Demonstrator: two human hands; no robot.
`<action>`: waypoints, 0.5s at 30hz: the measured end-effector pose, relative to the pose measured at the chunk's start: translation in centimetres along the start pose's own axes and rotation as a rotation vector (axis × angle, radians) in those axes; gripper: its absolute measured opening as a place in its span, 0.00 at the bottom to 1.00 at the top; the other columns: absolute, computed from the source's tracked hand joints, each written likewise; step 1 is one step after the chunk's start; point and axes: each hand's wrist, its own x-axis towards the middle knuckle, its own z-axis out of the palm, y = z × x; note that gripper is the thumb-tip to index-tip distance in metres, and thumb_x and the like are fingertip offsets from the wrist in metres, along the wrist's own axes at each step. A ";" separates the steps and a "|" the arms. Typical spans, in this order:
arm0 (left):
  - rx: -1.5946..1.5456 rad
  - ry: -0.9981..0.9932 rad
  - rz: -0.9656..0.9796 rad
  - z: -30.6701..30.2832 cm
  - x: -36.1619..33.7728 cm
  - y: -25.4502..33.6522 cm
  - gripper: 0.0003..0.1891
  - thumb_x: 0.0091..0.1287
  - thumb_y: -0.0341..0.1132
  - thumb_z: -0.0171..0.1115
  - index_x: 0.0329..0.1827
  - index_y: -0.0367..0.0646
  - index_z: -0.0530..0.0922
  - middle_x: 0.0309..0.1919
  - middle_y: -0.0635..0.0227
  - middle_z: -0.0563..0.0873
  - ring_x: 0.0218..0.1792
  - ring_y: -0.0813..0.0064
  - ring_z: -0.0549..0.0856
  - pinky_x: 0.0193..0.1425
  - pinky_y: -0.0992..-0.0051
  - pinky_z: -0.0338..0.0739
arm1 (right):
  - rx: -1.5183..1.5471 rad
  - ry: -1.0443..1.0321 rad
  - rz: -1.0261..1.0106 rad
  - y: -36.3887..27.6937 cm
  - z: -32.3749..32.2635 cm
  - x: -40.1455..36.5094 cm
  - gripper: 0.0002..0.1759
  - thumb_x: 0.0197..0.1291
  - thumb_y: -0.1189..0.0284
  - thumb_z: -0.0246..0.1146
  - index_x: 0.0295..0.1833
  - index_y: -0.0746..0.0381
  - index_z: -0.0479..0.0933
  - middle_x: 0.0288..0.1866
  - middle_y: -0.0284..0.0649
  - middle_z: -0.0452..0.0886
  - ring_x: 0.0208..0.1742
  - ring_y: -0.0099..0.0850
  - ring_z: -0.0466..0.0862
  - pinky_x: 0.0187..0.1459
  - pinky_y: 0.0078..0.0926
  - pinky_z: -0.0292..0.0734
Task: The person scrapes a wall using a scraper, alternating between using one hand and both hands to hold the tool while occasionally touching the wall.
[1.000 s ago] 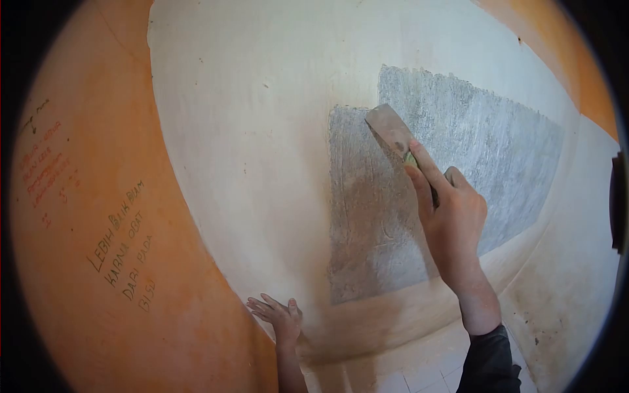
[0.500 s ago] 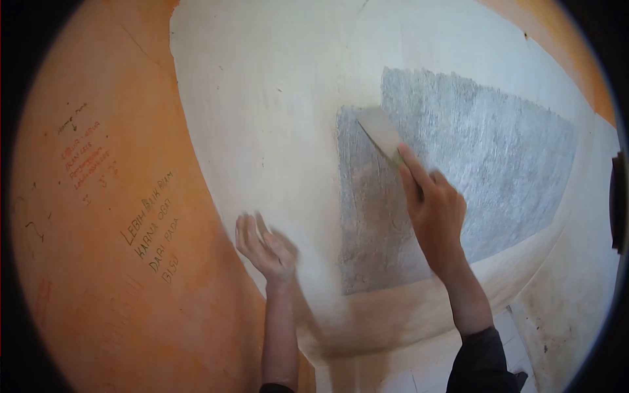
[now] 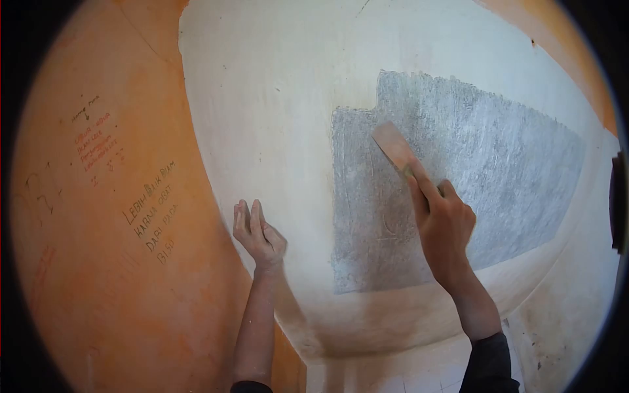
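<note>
My right hand (image 3: 447, 226) is closed round a putty knife (image 3: 394, 142). Its flat blade points up and left, over the upper left part of a grey coated patch (image 3: 517, 164) on the white wall (image 3: 275, 124). The knife's handle is mostly hidden by my fingers. My left hand (image 3: 260, 237) is raised near the wall's left border, palm partly showing, with fingers loosely bent and apart and nothing seen in them.
An orange wall (image 3: 85, 249) with handwriting (image 3: 152, 213) in dark and red ink meets the white wall at the left. Pale tiles (image 3: 419, 373) show at the bottom. A dark object (image 3: 617, 203) stands at the right edge.
The putty knife and my right hand have moved down and slightly right, away from the patch's upper left edge. My left hand has shifted slightly up and left.
</note>
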 end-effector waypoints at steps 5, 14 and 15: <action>0.004 -0.037 -0.033 -0.2 -0.2 0.1 0.22 0.74 0.31 0.43 0.67 0.30 0.72 0.68 0.46 0.65 0.73 0.49 0.62 0.77 0.54 0.59 | -0.041 0.078 -0.059 -2.9 -0.3 4.5 0.18 0.68 0.63 0.65 0.62 0.45 0.82 0.17 0.32 0.68 0.13 0.21 0.64 0.15 0.26 0.59; -0.044 0.032 -0.020 0.1 -0.1 0.1 0.23 0.67 0.24 0.45 0.64 0.33 0.76 0.67 0.46 0.69 0.71 0.48 0.63 0.75 0.54 0.63 | -0.060 -0.014 -0.022 -2.4 -0.4 2.6 0.19 0.69 0.60 0.61 0.64 0.43 0.78 0.20 0.36 0.73 0.14 0.28 0.72 0.16 0.29 0.65; -0.040 0.031 -0.028 0.0 -0.1 0.3 0.23 0.67 0.24 0.45 0.64 0.33 0.76 0.67 0.46 0.69 0.71 0.48 0.63 0.75 0.54 0.63 | -0.088 0.058 -0.068 -2.8 -0.5 3.4 0.18 0.67 0.61 0.65 0.63 0.44 0.82 0.17 0.34 0.69 0.12 0.23 0.66 0.15 0.27 0.61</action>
